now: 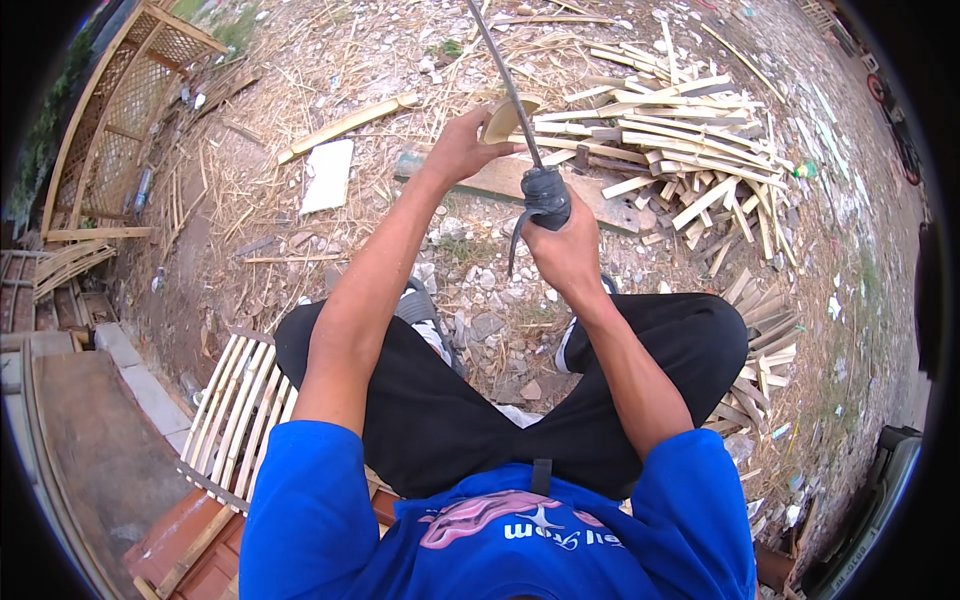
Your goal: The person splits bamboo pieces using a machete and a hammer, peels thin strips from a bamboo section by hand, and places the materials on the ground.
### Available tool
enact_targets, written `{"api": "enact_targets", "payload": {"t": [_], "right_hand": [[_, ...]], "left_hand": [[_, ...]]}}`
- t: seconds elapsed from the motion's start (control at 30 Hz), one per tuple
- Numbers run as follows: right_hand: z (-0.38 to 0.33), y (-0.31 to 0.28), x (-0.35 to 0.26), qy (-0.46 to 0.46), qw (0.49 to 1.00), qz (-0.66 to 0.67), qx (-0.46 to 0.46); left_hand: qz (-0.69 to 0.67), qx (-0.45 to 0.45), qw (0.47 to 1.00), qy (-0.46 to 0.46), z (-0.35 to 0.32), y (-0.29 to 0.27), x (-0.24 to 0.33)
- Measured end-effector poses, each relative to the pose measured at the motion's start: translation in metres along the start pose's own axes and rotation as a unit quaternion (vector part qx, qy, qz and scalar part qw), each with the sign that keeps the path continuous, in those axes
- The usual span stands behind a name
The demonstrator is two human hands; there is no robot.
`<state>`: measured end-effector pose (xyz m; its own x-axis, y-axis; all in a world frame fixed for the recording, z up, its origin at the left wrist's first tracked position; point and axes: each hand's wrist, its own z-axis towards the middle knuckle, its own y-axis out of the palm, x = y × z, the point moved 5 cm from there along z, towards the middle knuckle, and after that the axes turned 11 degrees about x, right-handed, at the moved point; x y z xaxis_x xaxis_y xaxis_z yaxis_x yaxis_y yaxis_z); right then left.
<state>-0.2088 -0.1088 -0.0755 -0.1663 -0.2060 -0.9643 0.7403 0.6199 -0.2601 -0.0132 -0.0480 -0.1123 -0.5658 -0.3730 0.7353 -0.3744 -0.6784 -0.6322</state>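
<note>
I have the left hand [465,148] up ahead, its fingers and thumb pinching a curved bamboo piece [496,124] at the top middle of the view. The right hand [568,250] is just beside it, lower and to the right, curled firmly around the black-wrapped grip [545,190] of a long knife [513,101]. The blade points up and away from me, leaning left, and crosses in front of the piece; I cannot tell whether the 2 touch. A loose end of the wrap dangles below the grip.

Under the hands I see a plank [590,205] lying on stony ground. Right of it is a big heap of pale strips [690,140], with a smaller stack [765,340] beside the right knee. To the left lie a white slab [327,177] and 1 long strip [348,127]; a lattice frame [125,130] stands at the upper left. My knees, in black trousers [430,420], are spread wide, and a slatted rack [235,410] sits near the left one.
</note>
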Motion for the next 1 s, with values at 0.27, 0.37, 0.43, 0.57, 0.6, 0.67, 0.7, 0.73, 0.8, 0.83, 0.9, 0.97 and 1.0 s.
{"api": "enact_targets", "payload": {"t": [0.27,0.37,0.43,0.57,0.6,0.67,0.7,0.73,0.8,0.83,0.9,0.97,1.0], "right_hand": [[-0.009,-0.011,-0.031,0.008,0.998,0.052,-0.032],[-0.007,-0.020,-0.037,0.024,0.999,0.009,-0.025],[-0.007,-0.013,-0.028,-0.001,0.999,0.012,-0.038],[-0.014,-0.011,-0.029,0.023,0.995,0.066,-0.074],[-0.015,-0.002,-0.017,0.004,0.993,0.103,-0.054],[-0.020,0.005,-0.037,0.093,0.982,0.092,-0.140],[-0.021,0.012,-0.036,0.044,0.985,0.131,-0.108],[-0.021,0.020,-0.041,0.023,0.984,0.148,-0.097],[-0.017,0.026,-0.046,0.022,0.984,0.152,-0.085],[-0.014,0.036,-0.051,0.034,0.980,0.175,-0.094],[-0.010,0.059,-0.056,0.052,0.970,0.205,-0.117],[-0.013,0.077,-0.067,0.023,0.968,0.218,-0.118],[-0.013,0.085,-0.068,-0.002,0.968,0.224,-0.117]], "left_hand": [[-0.029,0.046,0.998,0.037,0.015,-0.004,0.001],[-0.025,0.039,0.999,0.011,0.012,-0.001,0.011],[-0.096,0.043,0.991,0.078,0.012,-0.002,-0.001],[-0.056,0.035,0.997,0.031,0.008,-0.013,0.020],[-0.068,0.034,0.996,0.041,0.005,-0.012,0.031],[-0.043,-0.041,0.998,-0.017,-0.003,-0.027,0.029],[-0.066,-0.019,0.998,0.003,-0.003,-0.033,0.021],[-0.083,0.006,0.996,0.014,-0.009,-0.041,0.016],[-0.208,-0.026,0.960,-0.188,-0.025,-0.061,0.041],[-0.283,-0.029,0.928,-0.243,-0.038,-0.077,0.052],[-0.344,-0.020,0.887,-0.306,-0.061,-0.092,0.062],[-0.418,-0.002,0.855,-0.307,-0.093,-0.105,0.078],[-0.275,0.018,0.934,-0.227,-0.090,-0.110,0.088]]}}
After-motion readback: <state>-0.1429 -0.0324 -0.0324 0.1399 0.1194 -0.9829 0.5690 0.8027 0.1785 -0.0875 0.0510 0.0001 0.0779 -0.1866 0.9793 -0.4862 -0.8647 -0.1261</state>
